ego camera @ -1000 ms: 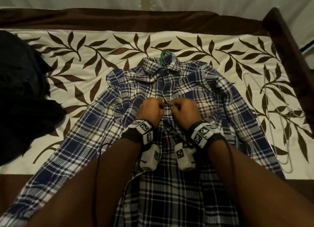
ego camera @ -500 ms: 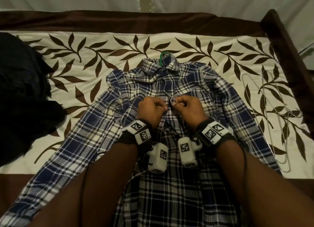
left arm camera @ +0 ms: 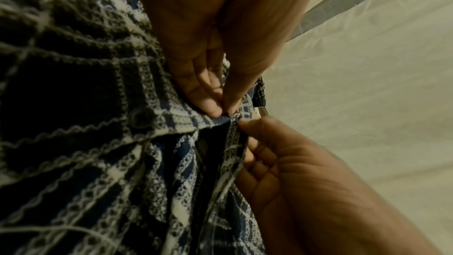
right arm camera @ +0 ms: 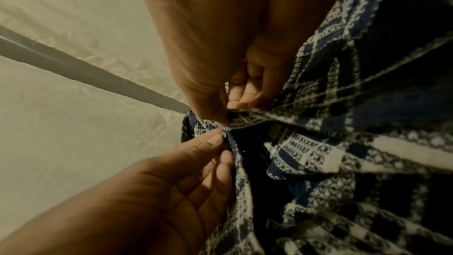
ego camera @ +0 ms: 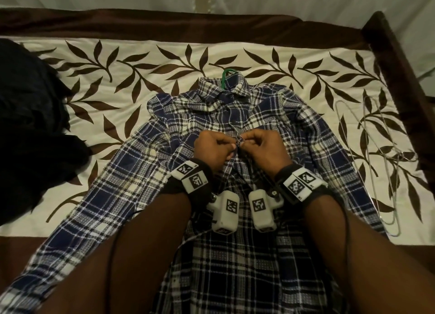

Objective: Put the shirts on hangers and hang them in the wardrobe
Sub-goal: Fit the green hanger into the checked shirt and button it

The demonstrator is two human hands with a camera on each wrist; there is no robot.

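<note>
A blue, white and black plaid shirt (ego camera: 131,172) lies face up on the bed, sleeves spread, with a green hanger hook (ego camera: 226,74) sticking out at its collar. Both hands meet at mid-chest on the front edges. My left hand (ego camera: 233,146) pinches one edge of the plaid fabric between thumb and fingers (left arm camera: 224,112). My right hand (ego camera: 246,143) pinches the facing edge (right arm camera: 229,117). A dark button (left arm camera: 141,117) shows on the cloth just left of the left fingers. The hanger's body is hidden inside the shirt.
Pale wire hangers (ego camera: 367,163) lie on the leaf-patterned bedspread (ego camera: 141,61) to the right of the shirt. A heap of black clothing (ego camera: 30,125) fills the left side. The dark wooden bed frame (ego camera: 395,61) runs along the right, with a pale curtain behind.
Both hands have crept a little up the shirt front toward the collar, still pinching the two edges together. The shirt and hangers lie as before.
</note>
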